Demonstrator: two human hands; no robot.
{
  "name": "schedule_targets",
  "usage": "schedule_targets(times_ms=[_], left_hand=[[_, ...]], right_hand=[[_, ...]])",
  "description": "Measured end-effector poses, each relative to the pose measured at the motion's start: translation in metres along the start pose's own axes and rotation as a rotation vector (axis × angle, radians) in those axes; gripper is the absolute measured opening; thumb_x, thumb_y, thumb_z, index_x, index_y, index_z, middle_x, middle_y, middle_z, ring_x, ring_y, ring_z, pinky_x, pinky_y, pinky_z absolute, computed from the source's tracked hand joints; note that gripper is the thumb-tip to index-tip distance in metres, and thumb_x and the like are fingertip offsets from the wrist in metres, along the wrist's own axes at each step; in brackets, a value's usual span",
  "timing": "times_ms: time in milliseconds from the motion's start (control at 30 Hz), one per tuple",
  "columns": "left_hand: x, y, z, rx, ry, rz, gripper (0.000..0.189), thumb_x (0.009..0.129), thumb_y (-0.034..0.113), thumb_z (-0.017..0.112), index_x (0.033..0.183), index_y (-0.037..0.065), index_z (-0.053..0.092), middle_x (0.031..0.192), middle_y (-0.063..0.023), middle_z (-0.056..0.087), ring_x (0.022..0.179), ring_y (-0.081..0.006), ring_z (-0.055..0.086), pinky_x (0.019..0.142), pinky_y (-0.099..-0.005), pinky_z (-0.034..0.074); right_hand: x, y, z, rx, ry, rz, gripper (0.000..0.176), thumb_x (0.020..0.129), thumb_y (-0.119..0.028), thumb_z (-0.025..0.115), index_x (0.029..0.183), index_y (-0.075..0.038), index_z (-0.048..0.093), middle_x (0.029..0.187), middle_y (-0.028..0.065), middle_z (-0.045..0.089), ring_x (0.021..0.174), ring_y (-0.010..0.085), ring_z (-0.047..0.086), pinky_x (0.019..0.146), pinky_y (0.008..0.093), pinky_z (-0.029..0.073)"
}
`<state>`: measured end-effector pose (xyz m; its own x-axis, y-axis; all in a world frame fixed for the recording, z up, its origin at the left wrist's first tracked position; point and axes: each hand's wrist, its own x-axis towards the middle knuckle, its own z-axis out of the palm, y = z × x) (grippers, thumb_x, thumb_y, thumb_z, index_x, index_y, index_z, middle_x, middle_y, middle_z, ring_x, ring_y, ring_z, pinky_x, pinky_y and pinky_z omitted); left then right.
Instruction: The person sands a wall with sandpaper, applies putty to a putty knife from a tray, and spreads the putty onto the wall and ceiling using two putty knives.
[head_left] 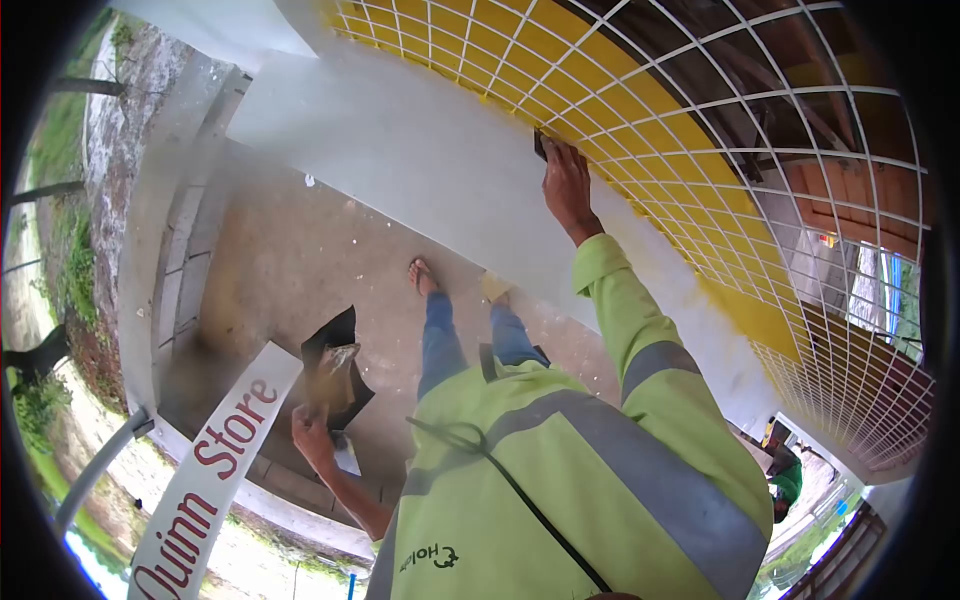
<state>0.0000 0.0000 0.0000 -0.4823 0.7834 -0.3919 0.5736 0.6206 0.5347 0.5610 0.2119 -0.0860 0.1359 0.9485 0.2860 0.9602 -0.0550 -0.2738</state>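
My right hand (568, 190) reaches up to the white wall (400, 150), close beneath the white wire grille. Its fingers are closed on a small dark piece (540, 145), pressed at the wall's upper edge; the piece looks like folded sandpaper, mostly hidden by the fingers. Low on the other side, my left hand (314, 436) is closed on a creased black sheet (348, 398) with ragged edges, which looks like sandpaper. A brownish, blurred patch shows on the sheet near the fingers. Beside that hand a small pale piece (346, 455) is visible.
The white grille (620, 110) runs along the wall, with yellow surface behind it. A "Quinn Store" sign (215, 465) stands near my left arm. My feet are on the brown concrete floor (290, 240), dotted with white specks. Another person in green (787, 478) is at lower right.
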Motion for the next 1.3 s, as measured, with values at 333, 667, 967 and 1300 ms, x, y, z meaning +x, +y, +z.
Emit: schedule_targets(times_ms=[333,667,967,1300], left_hand=[[-0.013,-0.002,0.01,0.006,0.019,-0.042,0.038,0.082,0.032,0.077,0.102,0.001,0.068,0.078,-0.0084,0.062,0.071,-0.0198,0.052,0.069,-0.0376,0.044],[-0.014,0.005,0.011,0.01,0.032,0.009,0.041,0.082,0.034,0.077,0.104,0.001,0.067,0.079,-0.0094,0.062,0.072,-0.0216,0.053,0.07,-0.0381,0.045],[-0.014,-0.004,0.007,0.053,0.033,-0.035,0.041,0.083,0.036,0.076,0.104,0.002,0.067,0.081,-0.0119,0.064,0.073,-0.0243,0.055,0.071,-0.0395,0.045],[0.002,-0.026,-0.005,0.057,0.063,-0.108,0.04,0.083,0.037,0.076,0.102,0.002,0.068,0.082,-0.0119,0.065,0.074,-0.0235,0.057,0.071,-0.0389,0.046]], right_hand=[[0.028,-0.009,-0.015,0.219,-0.127,-0.057,0.043,0.079,0.003,0.058,0.122,0.0,0.06,0.114,0.0169,0.064,0.105,0.0351,0.059,0.092,0.0444,0.047],[-0.011,-0.108,0.008,0.386,-0.176,-0.166,0.03,0.083,0.0,0.051,0.11,-0.001,0.064,0.11,0.0142,0.066,0.1,0.033,0.062,0.089,0.0437,0.048],[0.001,-0.153,0.039,0.343,-0.233,-0.215,0.037,0.084,-0.004,0.051,0.119,-0.001,0.061,0.114,0.0157,0.064,0.106,0.0319,0.059,0.093,0.0446,0.045],[0.039,-0.177,0.034,0.48,-0.472,-0.254,0.031,0.087,-0.001,0.052,0.115,-0.001,0.063,0.111,0.0193,0.066,0.108,0.0358,0.061,0.096,0.0457,0.047]])
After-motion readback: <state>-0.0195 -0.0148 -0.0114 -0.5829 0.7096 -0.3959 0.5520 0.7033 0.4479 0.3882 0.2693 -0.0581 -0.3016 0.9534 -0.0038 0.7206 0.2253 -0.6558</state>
